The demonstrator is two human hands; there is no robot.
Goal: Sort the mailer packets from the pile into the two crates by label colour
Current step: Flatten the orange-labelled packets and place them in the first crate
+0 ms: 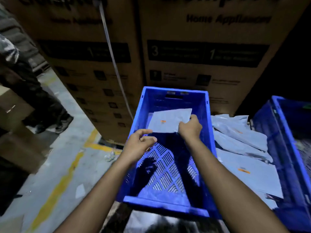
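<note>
A grey mailer packet (pixel 168 121) with a small orange label hangs over the far half of the blue crate (pixel 209 132) in front of me. My right hand (pixel 190 126) grips the packet's right edge. My left hand (pixel 139 142) hovers over the crate's left rim, fingers loosely curled, just short of the packet's lower left corner and holding nothing. The crate's slotted floor is bare below. A pile of grey mailer packets (pixel 242 148), some with orange labels, lies on the floor between this crate and a second blue crate (pixel 286 148) at the right.
Tall cardboard appliance boxes (pixel 202 47) stand right behind the crates. At the left a person's legs (pixel 38 101) stand on the grey floor with yellow lines (pixel 55 190), beside brown cartons (pixel 18 145). Something pale and plastic-wrapped (pixel 151 221) lies at the bottom edge.
</note>
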